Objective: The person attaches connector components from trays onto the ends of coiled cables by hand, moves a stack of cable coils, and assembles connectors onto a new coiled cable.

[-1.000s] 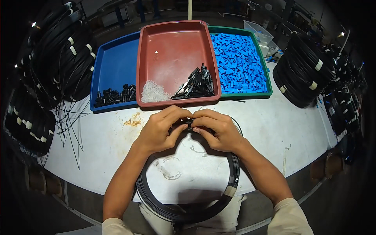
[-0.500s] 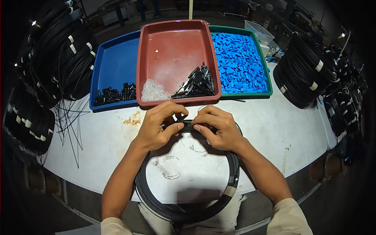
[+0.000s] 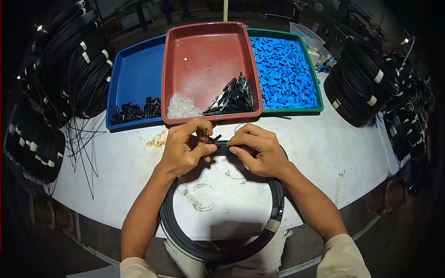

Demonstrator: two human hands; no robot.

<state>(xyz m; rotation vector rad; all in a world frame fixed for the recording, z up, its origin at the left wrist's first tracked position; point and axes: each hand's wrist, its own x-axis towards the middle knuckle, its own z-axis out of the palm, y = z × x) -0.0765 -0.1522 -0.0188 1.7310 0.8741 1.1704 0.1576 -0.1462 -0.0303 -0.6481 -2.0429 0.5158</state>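
A coil of black cable (image 3: 278,197) lies flat at the table's near edge, its front part overhanging towards my lap. My left hand (image 3: 185,147) pinches the far side of the coil, thumb pressed on the strands. Just above that thumb a small black connector piece (image 3: 214,138) sticks out beside the bent fingers; whether it is on a cable end is too small to tell. Close by on the right, my right hand (image 3: 260,149) grips the same stretch of cable between thumb and curled fingers. Tape (image 3: 272,225) wraps the coil at its right front.
Behind my hands stand a blue tray (image 3: 134,69) with black parts, a red tray (image 3: 208,46) with clear pieces and black connectors, and a green tray (image 3: 320,99) full of blue clips. Large black cable coils stand at left (image 3: 88,69) and right (image 3: 357,83).
My left index finger has lifted and drawn back slightly, so more of the small black connector piece shows. The right hand and the coil have hardly moved.
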